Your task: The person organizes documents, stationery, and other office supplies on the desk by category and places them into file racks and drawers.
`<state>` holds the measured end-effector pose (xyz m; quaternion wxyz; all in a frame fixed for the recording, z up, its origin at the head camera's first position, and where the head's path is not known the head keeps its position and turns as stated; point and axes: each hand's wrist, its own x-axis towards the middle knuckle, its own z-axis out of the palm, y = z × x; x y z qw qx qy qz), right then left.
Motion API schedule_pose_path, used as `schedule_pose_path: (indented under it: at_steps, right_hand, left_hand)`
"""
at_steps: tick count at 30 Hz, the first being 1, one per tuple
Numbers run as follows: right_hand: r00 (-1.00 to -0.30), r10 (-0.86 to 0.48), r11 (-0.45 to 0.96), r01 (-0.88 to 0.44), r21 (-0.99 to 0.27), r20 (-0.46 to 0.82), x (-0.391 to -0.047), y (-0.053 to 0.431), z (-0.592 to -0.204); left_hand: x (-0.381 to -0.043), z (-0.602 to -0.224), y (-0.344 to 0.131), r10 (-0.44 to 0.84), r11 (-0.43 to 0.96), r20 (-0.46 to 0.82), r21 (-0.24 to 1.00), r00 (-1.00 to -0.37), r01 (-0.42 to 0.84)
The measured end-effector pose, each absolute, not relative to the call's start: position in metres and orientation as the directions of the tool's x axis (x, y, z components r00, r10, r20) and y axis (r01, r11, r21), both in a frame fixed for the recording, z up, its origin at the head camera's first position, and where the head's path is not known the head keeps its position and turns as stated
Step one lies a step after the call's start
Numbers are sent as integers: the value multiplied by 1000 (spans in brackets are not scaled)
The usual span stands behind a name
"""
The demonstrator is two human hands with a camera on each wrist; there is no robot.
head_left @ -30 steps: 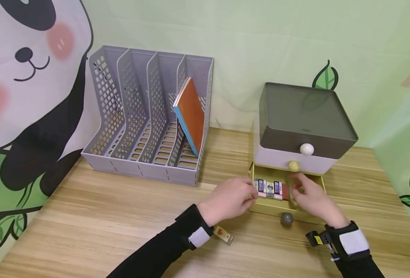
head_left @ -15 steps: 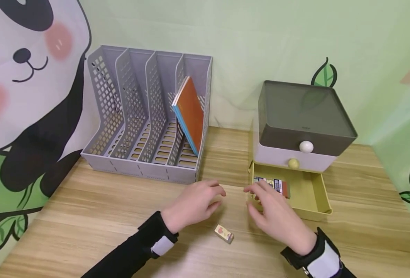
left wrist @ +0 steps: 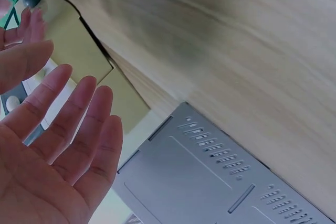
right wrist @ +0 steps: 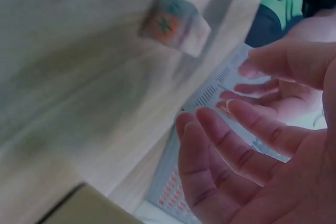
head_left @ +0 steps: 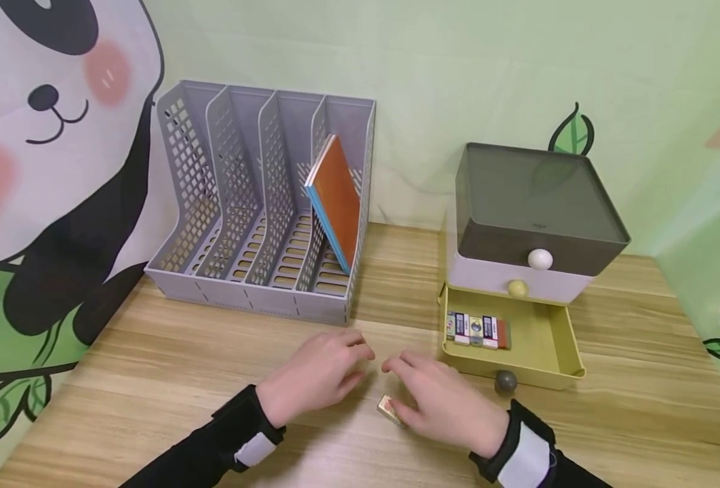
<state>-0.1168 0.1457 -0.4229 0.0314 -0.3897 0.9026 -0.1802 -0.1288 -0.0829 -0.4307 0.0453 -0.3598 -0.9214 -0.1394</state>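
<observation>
A small eraser-like block (head_left: 388, 408) with a fruit print lies on the table in the head view, partly hidden by my right hand (head_left: 445, 404). In the right wrist view this block (right wrist: 167, 29) shows apart from my right fingers, which are loosely bent around nothing. My left hand (head_left: 314, 374) hovers to the left of the block, its fingers relaxed; the left wrist view shows an empty palm. The pulled-out yellow drawer (head_left: 543, 332) stands beyond my right hand. Several similar blocks (head_left: 476, 329) sit in a row at its left side.
The drawer belongs to a small stacked cabinet (head_left: 537, 196) with round knobs. A grey file rack (head_left: 250, 295) stands at the back left, with orange and blue booklets (head_left: 335, 200) leaning in its right compartment. A fabric backdrop hangs behind the wooden table (head_left: 183, 379).
Both hands have withdrawn from the drawer. My left hand has moved left; my right hand has come left and nearer, over the loose block. The row of blocks stays in the drawer.
</observation>
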Motion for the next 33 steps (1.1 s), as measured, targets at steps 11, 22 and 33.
schedule_pose_path:
  at_steps: [11,22,33]
  right_hand:
    - [-648,-761,612,-720,-327,4,-115,140,-440]
    - [-641,-767,607,-705,-367,-38,-113,138,-448]
    - [-647,-762,605,-698,-382,-25,-114,145,-446]
  left_hand:
    - [-121,-435,-90,657,699,179,222,-733,680]
    - [-119,-436,-89,667,691,172,220,-725,689]
    - [-120,-438,-87,671,687,173,221,-721,692]
